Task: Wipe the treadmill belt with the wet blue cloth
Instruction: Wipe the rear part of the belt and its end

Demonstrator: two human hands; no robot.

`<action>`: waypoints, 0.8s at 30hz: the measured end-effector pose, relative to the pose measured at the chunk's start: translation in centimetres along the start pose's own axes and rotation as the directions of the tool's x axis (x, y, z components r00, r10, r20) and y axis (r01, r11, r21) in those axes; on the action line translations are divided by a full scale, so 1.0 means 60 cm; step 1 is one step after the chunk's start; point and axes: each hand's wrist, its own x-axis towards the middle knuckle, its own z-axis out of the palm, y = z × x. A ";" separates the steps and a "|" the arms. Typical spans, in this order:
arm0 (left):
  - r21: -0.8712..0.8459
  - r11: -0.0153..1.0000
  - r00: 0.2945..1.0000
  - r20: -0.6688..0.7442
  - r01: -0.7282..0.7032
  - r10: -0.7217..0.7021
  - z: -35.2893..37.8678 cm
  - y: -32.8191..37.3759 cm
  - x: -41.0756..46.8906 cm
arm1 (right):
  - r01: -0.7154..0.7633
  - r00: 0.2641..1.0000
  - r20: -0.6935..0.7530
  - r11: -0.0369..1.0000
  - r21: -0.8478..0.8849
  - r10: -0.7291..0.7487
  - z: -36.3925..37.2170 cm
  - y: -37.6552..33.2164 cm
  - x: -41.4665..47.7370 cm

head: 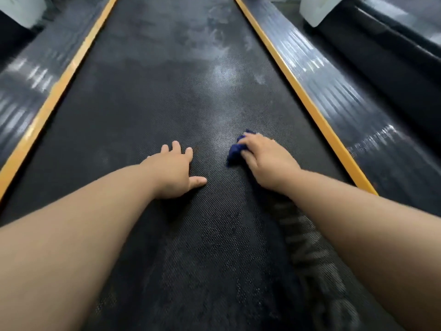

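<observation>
Down the length of a black, dimpled treadmill belt (167, 91), two bare forearms reaching forward over it. Left of centre, left hand (175, 170) planted palm-down on the belt, fingers straight and spread, thumb out to the right, holding nothing. Farther right and slightly ahead, right hand (267, 161) with fingers curled down around a bunched dark blue cloth (235, 151), gripping it and pressing it onto the belt. Cloth mostly hidden under the palm, only a crumpled fold showing past the fingers on the left and at the far tip. Touching the belt surface right of centre, nearer the right edge than the left, clear of both. Well apart from the left hand, bare belt between. Impossible to judge whether wet or dry. Farther up the belt, pale greyish smears (222, 68) on the right half, with darker patchy surface beyond. Near the bottom right, partly under the right forearm, blurred grey lettering (317, 259) printed on the belt, unreadable. Along the left side of the belt, left orange strip (55, 91); along the right side, right orange strip (303, 96). Outside these, left ribbed rail (23, 91) and right ribbed rail (358, 103), both dark with bright glints of light. In the top corners, white blurred shapes (312, 10), too unclear to name.
</observation>
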 end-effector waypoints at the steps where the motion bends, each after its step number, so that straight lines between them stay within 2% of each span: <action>1: 0.001 1.000 1.000 0.004 0.001 -0.001 -0.001 0.001 0.001 | -0.057 0.998 -0.023 0.998 -0.019 0.057 0.001 0.006 0.019; 3: 0.011 1.000 1.000 0.009 0.004 -0.004 -0.004 0.003 0.001 | -0.067 0.995 -0.070 0.997 -0.043 0.064 0.008 0.006 0.017; 5: 0.004 1.000 1.000 0.007 0.021 -0.021 -0.005 0.005 -0.001 | -0.003 0.998 -0.065 1.000 -0.002 0.003 0.002 -0.010 -0.028; 9: 0.006 0.999 0.999 0.018 0.045 -0.045 -0.011 0.025 -0.009 | 0.120 0.990 0.070 0.993 0.004 -0.120 -0.017 -0.018 -0.128; 11: 0.001 1.000 0.999 0.029 0.024 -0.024 -0.012 0.041 -0.010 | 0.184 0.979 0.094 0.983 -0.015 -0.182 -0.027 0.001 -0.119; 13: -0.034 0.999 0.999 0.033 0.017 -0.016 -0.010 0.055 -0.011 | 0.125 0.988 0.097 0.992 -0.020 -0.123 -0.028 0.021 -0.061; 16: -0.092 0.995 0.999 0.024 0.027 -0.025 -0.001 0.056 -0.004 | -0.084 0.996 0.024 0.996 -0.013 0.084 -0.023 0.023 0.011; 18: -0.099 0.995 0.999 0.037 0.030 -0.027 0.000 0.051 0.000 | -0.107 0.994 -0.030 0.994 -0.023 0.106 -0.012 0.004 -0.007; 21: -0.077 0.996 0.998 0.052 0.036 -0.032 -0.009 0.054 0.003 | 0.035 0.999 -0.037 0.999 -0.017 -0.035 -0.009 -0.025 -0.100; 24: -0.057 0.998 0.997 0.067 0.034 -0.030 -0.014 0.057 0.005 | 0.164 0.985 0.055 0.986 -0.039 -0.162 -0.022 -0.006 -0.139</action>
